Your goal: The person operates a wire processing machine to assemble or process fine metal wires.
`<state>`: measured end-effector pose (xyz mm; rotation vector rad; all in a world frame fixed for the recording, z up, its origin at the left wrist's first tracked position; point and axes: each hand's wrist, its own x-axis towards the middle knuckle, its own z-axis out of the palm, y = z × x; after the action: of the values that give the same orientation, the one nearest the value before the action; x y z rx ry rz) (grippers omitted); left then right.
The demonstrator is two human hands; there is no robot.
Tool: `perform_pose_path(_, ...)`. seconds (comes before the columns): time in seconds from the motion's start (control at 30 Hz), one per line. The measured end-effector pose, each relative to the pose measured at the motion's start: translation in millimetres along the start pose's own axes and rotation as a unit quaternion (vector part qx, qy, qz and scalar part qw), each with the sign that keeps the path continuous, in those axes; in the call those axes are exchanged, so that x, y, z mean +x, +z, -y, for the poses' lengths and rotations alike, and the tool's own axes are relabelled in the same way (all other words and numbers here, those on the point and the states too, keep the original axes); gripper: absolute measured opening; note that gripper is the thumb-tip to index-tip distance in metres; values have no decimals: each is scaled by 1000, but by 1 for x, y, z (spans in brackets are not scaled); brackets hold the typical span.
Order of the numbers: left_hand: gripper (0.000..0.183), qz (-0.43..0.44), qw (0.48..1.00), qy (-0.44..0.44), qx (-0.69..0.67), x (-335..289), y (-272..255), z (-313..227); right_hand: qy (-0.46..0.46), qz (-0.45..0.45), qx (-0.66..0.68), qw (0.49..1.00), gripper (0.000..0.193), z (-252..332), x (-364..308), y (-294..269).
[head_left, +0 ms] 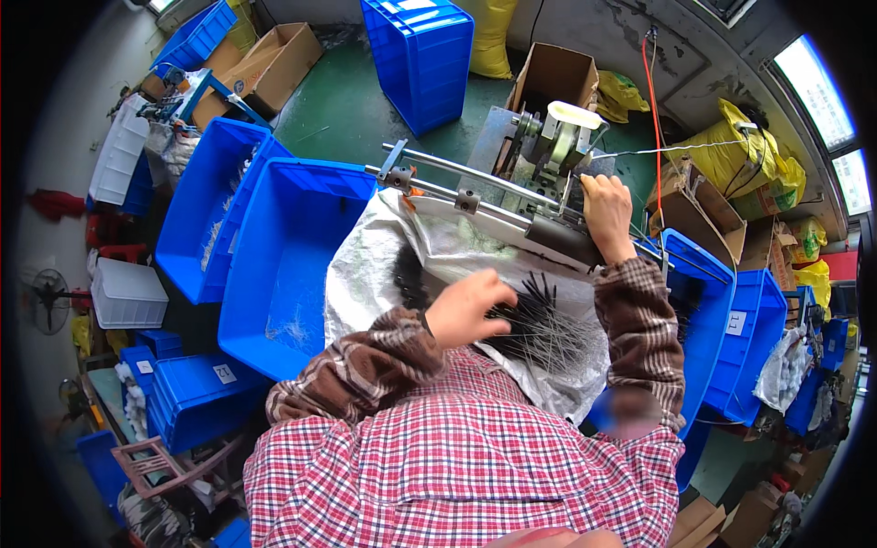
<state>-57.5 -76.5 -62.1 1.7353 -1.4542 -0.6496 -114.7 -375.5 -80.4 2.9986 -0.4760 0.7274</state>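
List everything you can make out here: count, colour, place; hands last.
machine: one, grey, upper centre-right
sheet: one, silvery, centre
wires: many, grey, black-ended, on sheet
bins: several, blue, left, right and top
crates: at least two, white, left
cartons: several, brown, top and right
sacks: several, yellow, top and right
cord: one, red, right of machine
fan: one, dark, far left
shirt: one, red-white checked, bottom
left hand: one, brown-sleeved, by wires
right hand: one, brown-sleeved, at machine
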Motion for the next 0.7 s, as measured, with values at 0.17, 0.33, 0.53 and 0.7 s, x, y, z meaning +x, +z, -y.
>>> perform_pose_path(0.17,31,62,993,27,101,-16,22,6,-1,1,-43,999,15,-2,5,15)
perform_pose_path(0.33,23,94,981,28,168,-17,32,8,3,-7,-41,999,19,-2,8,18)
perform_pose_path(0.53,11,89,971,47,216,-20,40,14,-10,-12,-13,1000,20,-6,8,19)
perform_pose_path(0.7,4,64,967,58,241,-22,41,15,-21,-6,1,1000,21,-4,9,19)
